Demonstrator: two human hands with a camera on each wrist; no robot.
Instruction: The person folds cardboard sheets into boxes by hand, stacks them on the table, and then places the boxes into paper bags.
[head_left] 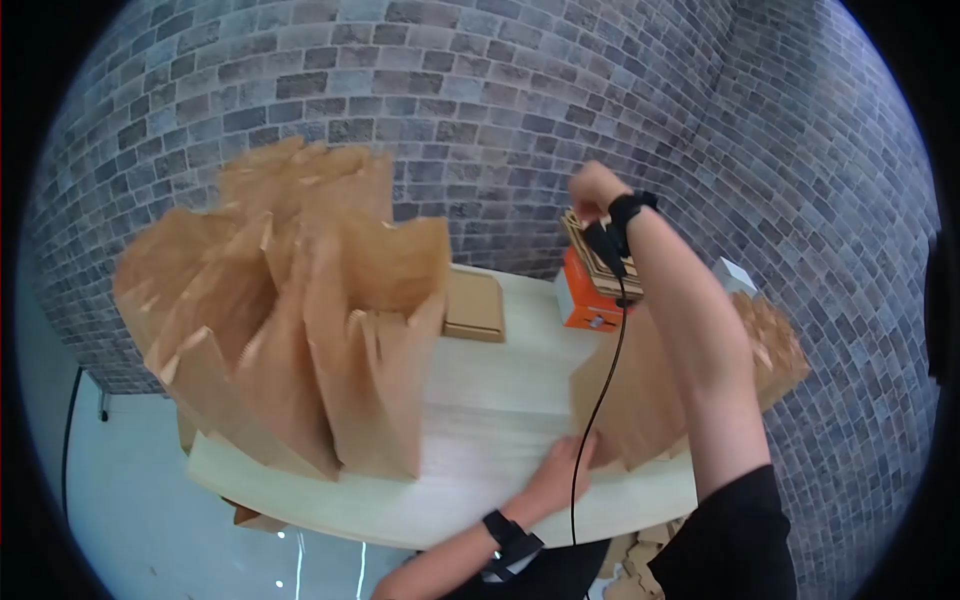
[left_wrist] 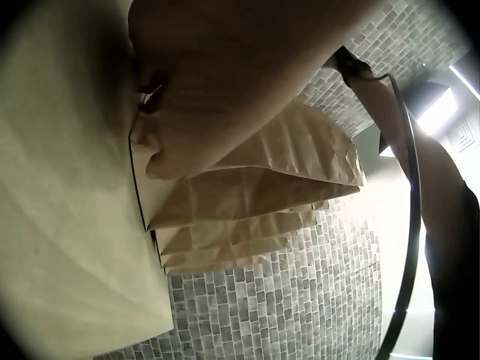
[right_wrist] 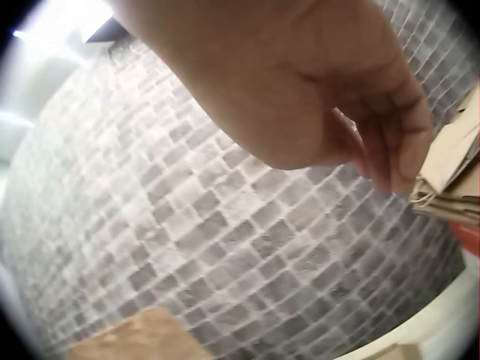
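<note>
My left hand [head_left: 558,478] is low at the table's front, its fingers at the bottom edge of a brown paper bag [head_left: 635,390] that stands on the right. In the left wrist view, thumb and fingers of that hand overlap the lower corner of the paper bag [left_wrist: 247,199], whose folded side panels stand in a row. My right hand [head_left: 594,186] is raised at the back right. Its relaxed fingers hang down beside a stack of flat cardboard pieces [right_wrist: 454,161], fingertips right at the tied-looking corner. The cardboard stack [head_left: 600,262] rests on an orange box [head_left: 585,300].
Several open paper bags [head_left: 290,320] crowd the left of the white table [head_left: 500,395]. A flat cardboard box [head_left: 474,308] lies at the back, near the brick-patterned wall [head_left: 490,120]. A black cable [head_left: 603,395] hangs from the right wrist. A white box [head_left: 735,275] shows behind the right bag.
</note>
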